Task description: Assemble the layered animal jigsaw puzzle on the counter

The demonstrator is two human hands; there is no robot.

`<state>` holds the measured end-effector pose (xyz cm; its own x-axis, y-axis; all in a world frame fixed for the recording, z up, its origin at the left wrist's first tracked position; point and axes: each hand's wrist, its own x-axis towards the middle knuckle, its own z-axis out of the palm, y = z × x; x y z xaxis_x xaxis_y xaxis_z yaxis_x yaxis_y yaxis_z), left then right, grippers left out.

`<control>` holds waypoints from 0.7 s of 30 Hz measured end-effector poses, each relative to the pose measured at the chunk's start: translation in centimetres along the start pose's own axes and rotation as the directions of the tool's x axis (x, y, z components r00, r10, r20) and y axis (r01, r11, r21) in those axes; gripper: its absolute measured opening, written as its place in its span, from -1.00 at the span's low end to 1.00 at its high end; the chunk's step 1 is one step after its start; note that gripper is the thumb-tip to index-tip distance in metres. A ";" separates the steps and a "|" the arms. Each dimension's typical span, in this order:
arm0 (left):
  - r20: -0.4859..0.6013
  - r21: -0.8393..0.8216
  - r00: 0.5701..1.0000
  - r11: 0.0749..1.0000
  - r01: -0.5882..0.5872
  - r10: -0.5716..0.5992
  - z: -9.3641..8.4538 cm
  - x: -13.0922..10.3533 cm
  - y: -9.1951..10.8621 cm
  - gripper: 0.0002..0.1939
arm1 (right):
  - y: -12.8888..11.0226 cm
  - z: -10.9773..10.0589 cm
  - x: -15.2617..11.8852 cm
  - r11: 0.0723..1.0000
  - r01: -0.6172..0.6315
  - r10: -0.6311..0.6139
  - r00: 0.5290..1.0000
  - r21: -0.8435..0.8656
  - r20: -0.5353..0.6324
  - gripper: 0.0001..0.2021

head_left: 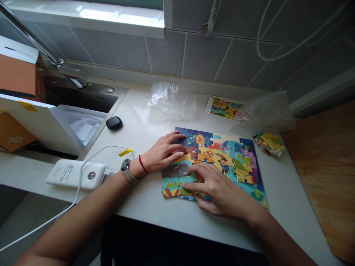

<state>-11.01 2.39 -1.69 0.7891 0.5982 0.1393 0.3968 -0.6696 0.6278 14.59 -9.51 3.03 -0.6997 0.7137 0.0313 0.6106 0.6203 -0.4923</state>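
Note:
A colourful jigsaw puzzle with animal pictures lies on the white counter. My left hand rests on its left side, fingers stretched out and apart. My right hand is over the lower left part, with bent, spread fingertips touching the joined pieces with a hippo. This joined section sits slightly askew over the puzzle's lower left edge. A loose-looking green and yellow piece lies on top of the puzzle at the right. My right hand hides some middle pieces.
A pile of puzzle pieces lies right of the puzzle. Behind are a picture card and clear plastic bags. To the left are a black case, a white power bank with cable, and boxes by the sink.

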 end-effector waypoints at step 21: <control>-0.041 0.078 0.997 0.995 -0.059 0.063 0.9 -0.1 -0.6 -0.70 | -0.3 0.8 0.4 0.999 0.026 -0.026 1.000 0.021 0.003 -0.78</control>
<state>-10.92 2.38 -2.77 0.7923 0.5728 0.2099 0.3848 -0.7362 0.5567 13.85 -9.68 2.54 -0.7167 0.6961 0.0418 0.5840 0.6319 -0.5096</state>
